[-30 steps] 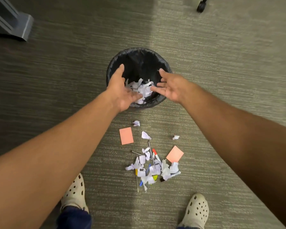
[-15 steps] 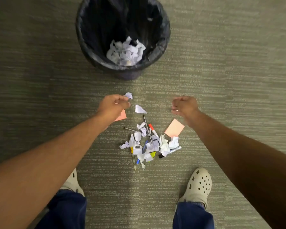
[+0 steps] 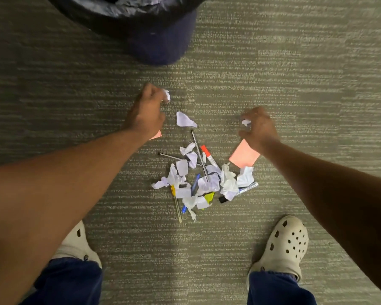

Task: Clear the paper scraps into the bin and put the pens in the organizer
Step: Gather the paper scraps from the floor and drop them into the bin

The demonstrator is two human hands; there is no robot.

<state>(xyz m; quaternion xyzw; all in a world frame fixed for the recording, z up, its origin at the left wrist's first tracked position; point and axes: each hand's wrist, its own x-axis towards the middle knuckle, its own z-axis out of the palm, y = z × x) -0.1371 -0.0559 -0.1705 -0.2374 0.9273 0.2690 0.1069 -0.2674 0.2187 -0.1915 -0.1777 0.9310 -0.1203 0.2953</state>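
Observation:
A pile of white paper scraps (image 3: 228, 183) lies on the carpet, mixed with several pens: a thin black pen (image 3: 199, 155), a red-capped marker (image 3: 208, 155), a blue pen (image 3: 194, 186) and a yellow one (image 3: 176, 202). My left hand (image 3: 146, 113) pinches a crumpled white scrap (image 3: 166, 96) just beyond the pile. My right hand (image 3: 259, 128) curls round another small white scrap (image 3: 246, 122). A loose white scrap (image 3: 185, 119) lies between the hands. The black-lined bin (image 3: 158, 38) stands at the top edge. No organizer is in view.
Two orange sticky notes lie on the floor, one (image 3: 243, 156) under my right wrist and one (image 3: 157, 135) mostly hidden under my left hand. My two pale clogs (image 3: 285, 245) stand at the bottom, either side of the pile, on grey-green carpet.
Both hands came back from over the bin down to the floor. Each has closed on a stray white scrap. The view has tilted down, so the bin has slid to the top edge.

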